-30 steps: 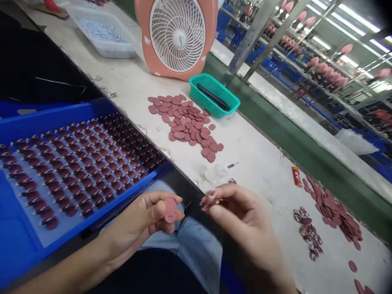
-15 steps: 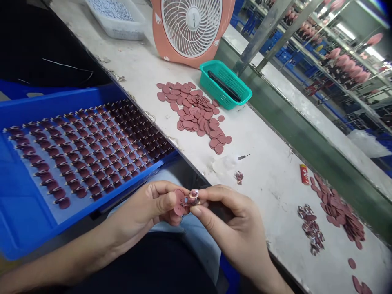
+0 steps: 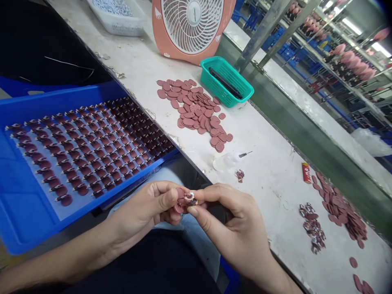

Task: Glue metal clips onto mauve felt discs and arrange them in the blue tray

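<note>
Over our lap, just off the table [image 3: 269,163] edge, our left hand [image 3: 143,212] pinches the maroon disc [image 3: 180,201] face toward us. Right hand [image 3: 235,228] pinches a small patterned piece [image 3: 190,197] against its right edge, fingertips of both hands touching.

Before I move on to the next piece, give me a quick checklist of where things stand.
1. Left hand pinching the maroon disc: ok.
2. Right hand pressing the small patterned piece against the disc: ok.
3. Piece seated squarely: cannot tell, fingers cover it.
4. Blue tray has bare space at its near end: ok.
5. Loose discs pile on the table: ok.
6. Patterned pieces pile by the right hand: ok.
</note>
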Motion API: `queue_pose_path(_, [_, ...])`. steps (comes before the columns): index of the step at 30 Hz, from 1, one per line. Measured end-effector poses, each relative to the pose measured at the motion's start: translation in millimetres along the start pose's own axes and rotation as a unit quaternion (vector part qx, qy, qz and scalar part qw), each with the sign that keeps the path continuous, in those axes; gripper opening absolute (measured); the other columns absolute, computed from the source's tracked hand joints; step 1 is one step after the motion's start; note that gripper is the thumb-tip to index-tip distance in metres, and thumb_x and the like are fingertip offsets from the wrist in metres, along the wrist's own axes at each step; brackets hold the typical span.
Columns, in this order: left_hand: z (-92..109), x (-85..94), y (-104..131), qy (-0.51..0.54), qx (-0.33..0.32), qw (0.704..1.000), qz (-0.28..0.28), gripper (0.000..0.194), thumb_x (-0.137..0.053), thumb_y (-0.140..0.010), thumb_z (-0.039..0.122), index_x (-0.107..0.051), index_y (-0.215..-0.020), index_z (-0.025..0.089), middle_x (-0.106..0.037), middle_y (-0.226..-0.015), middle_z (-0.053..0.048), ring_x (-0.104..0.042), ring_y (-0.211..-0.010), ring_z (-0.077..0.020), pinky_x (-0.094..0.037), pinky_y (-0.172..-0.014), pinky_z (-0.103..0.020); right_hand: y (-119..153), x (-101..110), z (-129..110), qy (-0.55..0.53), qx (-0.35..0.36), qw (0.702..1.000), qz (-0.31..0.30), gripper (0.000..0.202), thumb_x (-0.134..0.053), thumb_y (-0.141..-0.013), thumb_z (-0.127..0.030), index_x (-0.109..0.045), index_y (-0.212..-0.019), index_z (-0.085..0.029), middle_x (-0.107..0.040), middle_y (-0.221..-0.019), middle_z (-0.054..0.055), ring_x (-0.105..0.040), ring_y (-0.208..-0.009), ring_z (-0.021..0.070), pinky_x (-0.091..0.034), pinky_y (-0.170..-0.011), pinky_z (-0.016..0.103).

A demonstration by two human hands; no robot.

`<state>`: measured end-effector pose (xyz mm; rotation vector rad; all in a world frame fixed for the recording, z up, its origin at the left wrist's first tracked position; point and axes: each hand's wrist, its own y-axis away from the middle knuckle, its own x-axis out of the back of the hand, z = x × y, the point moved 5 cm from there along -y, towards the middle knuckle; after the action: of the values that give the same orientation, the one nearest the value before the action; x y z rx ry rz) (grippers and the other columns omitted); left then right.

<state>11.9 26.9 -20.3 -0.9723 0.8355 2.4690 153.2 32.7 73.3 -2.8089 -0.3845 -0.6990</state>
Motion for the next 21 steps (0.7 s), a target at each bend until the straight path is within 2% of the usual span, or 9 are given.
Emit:
queue_pose_path(5, [-3.1,-0.5,1.8,0.015,0.010,1.000,0.005,0.042,-0.087,-0.068,0.054,-0.079,-0.082,0.015,-0.064,-0.071,-0.002,-0.052,-0.057,-0.0065,-0.050,-0.059,-0.017,-2.8,-0.5,0.1,0.001,0.000,1.000,-0.011,0.008,-0.074,-0.085,-0.017,-0.073,-0.092,-0.020,-0.074,-0.077,-0.002,-0.068,-0.066,0.0096,-0.055,-0.065,0.021])
queue_pose_path(11, [-3.9,-1.0,1.3,0.031,0.010,0.999,-0.006,0.041,-0.086,-0.069,0.052,-0.079,-0.082,0.014,-0.062,-0.068,-0.001,-0.050,-0.057,-0.0060,-0.049,-0.059,-0.016,-3.8,0.7,-1.2,0.003,0.008,1.000,-0.016,0.008,-0.074,-0.085,-0.017,-0.073,-0.092,-0.020,-0.073,-0.076,-0.002,-0.067,-0.065,0.0088,-0.055,-0.064,0.020])
queue_pose_path(21, [-2.8,2.1,3.2,0.019,0.001,1.000,-0.020,0.043,-0.086,-0.069,0.055,-0.079,-0.080,0.014,-0.061,-0.066,-0.001,-0.050,-0.056,-0.0053,-0.049,-0.058,-0.015,-4.9,-0.7,-7.5,0.016,0.031,0.999,-0.033,0.012,-0.072,-0.083,-0.009,-0.074,-0.093,-0.016,-0.073,-0.076,-0.002,-0.066,-0.067,0.0060,-0.054,-0.067,0.017])
